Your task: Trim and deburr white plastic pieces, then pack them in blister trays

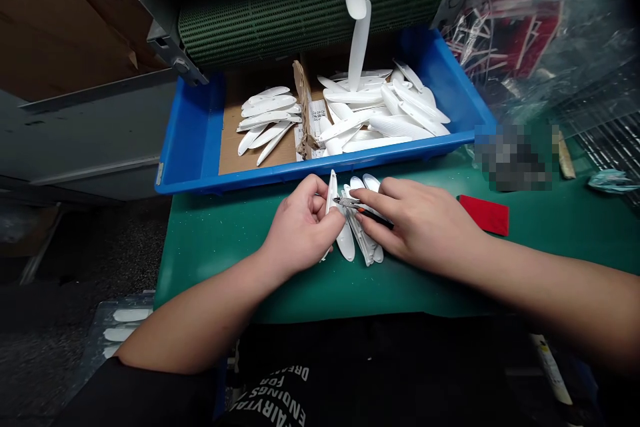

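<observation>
My left hand [305,223] is closed around a slim white oval plastic piece [332,188], held upright on edge. In my right hand [420,220] is a pair of cutting pliers [346,202] with dark handles and a touch of orange. Their metal jaws are at the edge of the held piece; whether they bite into it I cannot tell. Below my hands, several more white oval pieces [364,240] lie stacked side by side on the green table mat [220,267]. My fingers hide part of that stack and most of the plier handles.
Behind my hands a blue bin [225,183] holds white pieces on both sides of a cardboard divider [303,110]. Above it runs a green conveyor belt [280,23], with white pieces dropping off its edge. A red block [484,215] lies right, near a clear plastic bag [540,27].
</observation>
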`<state>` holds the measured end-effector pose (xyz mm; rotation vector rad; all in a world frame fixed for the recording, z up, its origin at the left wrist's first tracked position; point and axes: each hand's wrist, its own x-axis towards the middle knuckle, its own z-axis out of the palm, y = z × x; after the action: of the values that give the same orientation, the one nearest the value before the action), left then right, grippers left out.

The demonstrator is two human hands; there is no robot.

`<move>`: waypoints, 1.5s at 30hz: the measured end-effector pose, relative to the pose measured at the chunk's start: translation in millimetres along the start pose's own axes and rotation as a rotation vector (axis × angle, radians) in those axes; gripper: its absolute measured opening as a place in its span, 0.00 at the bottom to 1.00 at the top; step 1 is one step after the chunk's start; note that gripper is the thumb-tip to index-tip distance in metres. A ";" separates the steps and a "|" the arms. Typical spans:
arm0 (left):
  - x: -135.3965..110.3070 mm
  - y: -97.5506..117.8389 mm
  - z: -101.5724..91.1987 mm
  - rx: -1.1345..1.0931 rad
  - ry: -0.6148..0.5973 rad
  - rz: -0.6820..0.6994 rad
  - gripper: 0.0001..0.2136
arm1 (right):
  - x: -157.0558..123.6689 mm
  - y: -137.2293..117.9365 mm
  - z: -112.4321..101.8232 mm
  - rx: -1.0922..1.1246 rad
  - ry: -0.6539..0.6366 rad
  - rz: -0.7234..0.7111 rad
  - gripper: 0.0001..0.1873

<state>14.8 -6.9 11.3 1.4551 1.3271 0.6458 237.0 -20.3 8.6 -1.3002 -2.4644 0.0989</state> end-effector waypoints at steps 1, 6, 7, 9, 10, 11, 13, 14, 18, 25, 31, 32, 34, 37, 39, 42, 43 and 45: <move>0.9 -0.1 0.2 0.000 -0.001 0.001 0.07 | -0.3 0.6 1.4 0.014 0.005 0.004 0.20; 5.9 -2.2 -0.3 -0.091 -0.021 -0.040 0.06 | -0.6 8.5 3.8 0.196 0.074 0.075 0.19; 6.8 -3.3 -1.1 -0.100 -0.018 -0.033 0.06 | -0.3 11.0 1.4 0.242 0.100 0.100 0.19; 8.5 -5.7 -2.6 -0.092 0.002 -0.002 0.06 | 1.0 17.0 -7.0 0.295 0.143 0.151 0.18; 9.5 -6.7 -3.2 -0.085 0.011 0.012 0.07 | 2.0 20.5 -12.7 0.297 0.148 0.175 0.18; 10.5 -7.5 -3.5 -0.079 0.016 0.021 0.07 | 3.1 24.5 -19.1 0.284 0.133 0.197 0.18; 12.4 -7.6 -3.5 -0.061 0.010 0.017 0.08 | 5.6 33.1 -32.3 0.214 0.038 0.234 0.18; 13.3 -7.0 -3.4 -0.044 0.000 0.010 0.08 | 6.6 37.6 -38.5 0.167 -0.027 0.247 0.18; 14.8 -3.7 -5.5 0.100 -0.049 -0.028 0.14 | 5.2 52.9 -52.2 -0.019 -0.264 0.318 0.21; 17.1 -9.5 -11.9 0.380 -0.095 0.077 0.24 | -11.6 50.2 -38.7 -0.250 -0.442 0.461 0.29; 12.7 -7.8 -15.9 0.414 -0.162 0.106 0.26 | -4.1 2.1 -39.5 -0.136 -0.323 0.527 0.39; 10.7 -6.4 -17.4 0.412 -0.188 0.096 0.25 | -0.5 -7.5 -38.5 -0.065 -0.333 0.554 0.40; 6.7 -3.9 -20.9 0.408 -0.246 0.068 0.24 | 8.0 -23.1 -32.9 0.045 -0.382 0.623 0.45; 4.3 -2.9 -26.7 0.386 -0.322 0.005 0.21 | 22.1 -34.6 -18.4 0.052 -0.399 0.718 0.51; 6.5 -4.7 -30.0 0.353 -0.366 -0.048 0.21 | 30.9 -38.0 -8.6 0.056 -0.395 0.758 0.51; 11.9 -8.6 -31.9 0.284 -0.419 -0.113 0.23 | 40.3 -46.8 0.9 0.090 -0.377 0.792 0.50; 12.9 -9.3 -31.3 0.263 -0.431 -0.125 0.23 | 42.1 -51.4 2.5 0.103 -0.357 0.807 0.50; 13.9 -9.6 -28.7 0.249 -0.437 -0.143 0.24 | 44.4 -60.7 4.1 0.155 -0.316 0.834 0.47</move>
<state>-11.0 14.1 8.9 1.5706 1.1758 0.0588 165.0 -18.9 30.4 -2.2747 -1.8979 0.7256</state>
